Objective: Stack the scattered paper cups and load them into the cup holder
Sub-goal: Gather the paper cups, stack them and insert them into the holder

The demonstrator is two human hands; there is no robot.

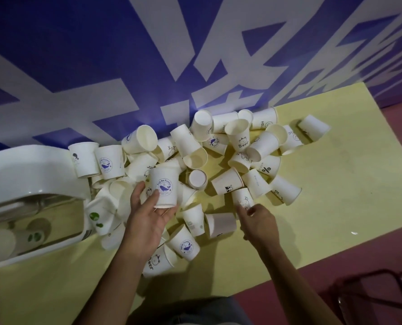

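Several white paper cups point(237, 137) lie scattered in a heap on a yellow table point(336, 195). My left hand point(148, 216) holds an upright cup with a blue whale logo point(164, 187) from below, thumb on its left side and fingers under its base. My right hand point(258, 221) pinches the base of a small cup with a faint drawing point(242, 198) that lies in the pile. The white cup holder point(31, 170) lies at the left, with a stack of cups point(19, 240) inside its lower opening.
A blue and white banner wall point(148, 55) rises right behind the table. The table's right half is bare yellow surface. A dark metal frame point(378, 296) stands on the reddish floor at the lower right.
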